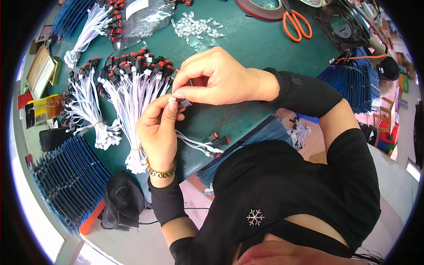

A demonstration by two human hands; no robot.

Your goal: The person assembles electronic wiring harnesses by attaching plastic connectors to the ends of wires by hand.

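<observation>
My left hand (158, 126) is closed, its thumb and forefinger pinching a small white connector (172, 100). My right hand (216, 77) meets it from the right with thumb and fingertips pressed together; what they grip is hidden. A black connector (186, 103) pokes out just below my right fingers. From under the left hand, white cables with black-and-red connectors (214, 139) trail over the table. Directly left of both hands lies a big bundle of white cables (128, 99) with black and red plugs at the far end.
Smaller cable bundles (99, 128) lie further left on the green table (251, 57). Loose clear plastic pieces (194, 27) form a pile at the back, beside a clear bag (145, 22). Orange-handled scissors (297, 25), a tape roll (265, 9) and a fan (342, 26) stand back right. Blue racks (73, 176) flank the table.
</observation>
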